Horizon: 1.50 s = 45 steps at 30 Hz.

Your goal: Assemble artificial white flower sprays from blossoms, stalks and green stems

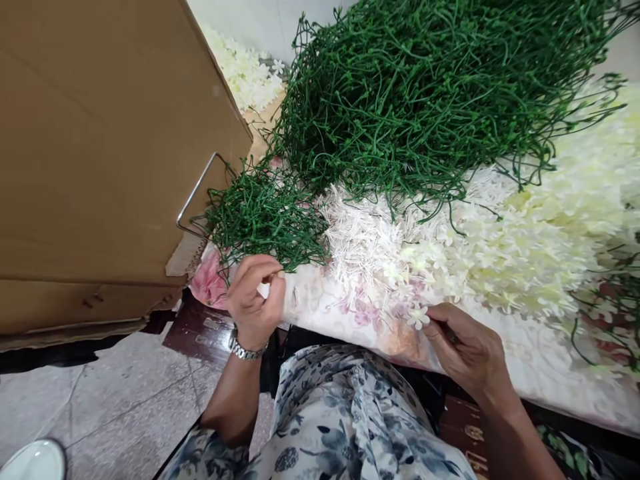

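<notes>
A single white flower (pixel 418 317) is in the right hand (pixel 470 350), out over the near edge of the table (pixel 320 300). The right grip is closed to a light pinch, with thumb and forefinger on one side of the flower and the petals spread free to the left. The left hand (pixel 257 300) is well apart from it, in front of the small pile of green stems (pixel 270 220). The left grip has thumb and forefinger curled toward each other in a ring; whether anything thin sits between the tips I cannot tell.

The step in hand looks like handling pieces one at a time, the flower on the right and perhaps a stem on the left. From here, I judge, the next move calls for a gentle pinch that leaves the petals uncrushed, and care that neighbouring stems do not snag on the fingers.

Between and beyond the hands lies a heap of thin white pieces (pixel 363 233). To its right spreads the broad pile of pale yellow flowers (pixel 535 253), and behind everything rises the large pile of green stems (pixel 440 87).

The best working room is the strip of patterned cloth between the hands, along the near edge, with the person's lap (pixel 350 413) directly below. On the left, the cardboard box (pixel 100 133) and its wire loop (pixel 196 190) limit sideways reach.
</notes>
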{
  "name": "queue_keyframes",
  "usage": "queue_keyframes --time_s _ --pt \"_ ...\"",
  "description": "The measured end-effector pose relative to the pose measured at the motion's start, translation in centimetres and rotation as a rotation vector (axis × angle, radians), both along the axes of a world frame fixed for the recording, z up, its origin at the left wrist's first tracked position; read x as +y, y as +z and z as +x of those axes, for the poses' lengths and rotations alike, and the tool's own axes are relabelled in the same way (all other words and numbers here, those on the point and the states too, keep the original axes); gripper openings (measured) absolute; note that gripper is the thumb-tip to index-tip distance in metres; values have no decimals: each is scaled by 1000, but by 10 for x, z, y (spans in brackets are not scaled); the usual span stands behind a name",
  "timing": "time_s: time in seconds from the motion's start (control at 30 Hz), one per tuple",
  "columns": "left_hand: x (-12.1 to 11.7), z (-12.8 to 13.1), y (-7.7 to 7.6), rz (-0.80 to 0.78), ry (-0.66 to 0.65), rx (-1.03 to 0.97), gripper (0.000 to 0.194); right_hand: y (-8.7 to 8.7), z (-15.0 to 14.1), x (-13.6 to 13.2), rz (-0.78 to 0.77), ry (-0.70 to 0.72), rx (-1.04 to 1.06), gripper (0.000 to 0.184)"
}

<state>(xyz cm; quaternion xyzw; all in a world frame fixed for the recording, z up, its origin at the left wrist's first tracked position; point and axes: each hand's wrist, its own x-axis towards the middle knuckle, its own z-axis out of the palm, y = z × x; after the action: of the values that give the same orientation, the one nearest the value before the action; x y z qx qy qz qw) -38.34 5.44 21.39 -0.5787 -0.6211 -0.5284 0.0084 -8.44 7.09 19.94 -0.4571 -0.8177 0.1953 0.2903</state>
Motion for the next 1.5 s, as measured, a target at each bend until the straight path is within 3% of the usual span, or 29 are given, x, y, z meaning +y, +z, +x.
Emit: queue_keyframes --time_s 0.1,0.17,0.27,0.4,0.57,0.7,0.83,1.07,1.17,1.33,1.4,1.5 --pt "-5 -1 12 123 -41 -187 16 0 0 0 30 -7 4 6" --pt "-11 0 18 140 -96 -181 15 1 -1 0 42 -14 7 6" --pt "-22 7 19 38 -256 -23 18 2 -2 0 34 -22 2 6" --pt "-31 25 3 -192 -470 190 14 2 -2 0 27 -20 -6 6" --pt "-32 37 -12 -352 -371 483 8 2 -1 -1 22 -32 -10 5" --pt "-27 32 -2 -281 -353 428 4 1 -1 -1 8 -37 -5 5" --pt "-14 32 7 -159 -250 378 14 0 0 -1 -16 -45 -1 4" --pt "7 35 16 -166 -197 357 9 3 -2 0 -8 -38 13 6" --pt "21 35 23 -171 -131 546 16 4 -2 1 2 -30 23 7" --pt "43 42 24 -292 -169 811 15 2 -1 0 -21 -31 26 5" --pt "44 42 21 -236 -161 760 18 1 -1 0 -21 -31 32 5" --pt "36 35 22 -89 -171 501 17 2 -1 1 2 -30 40 6"
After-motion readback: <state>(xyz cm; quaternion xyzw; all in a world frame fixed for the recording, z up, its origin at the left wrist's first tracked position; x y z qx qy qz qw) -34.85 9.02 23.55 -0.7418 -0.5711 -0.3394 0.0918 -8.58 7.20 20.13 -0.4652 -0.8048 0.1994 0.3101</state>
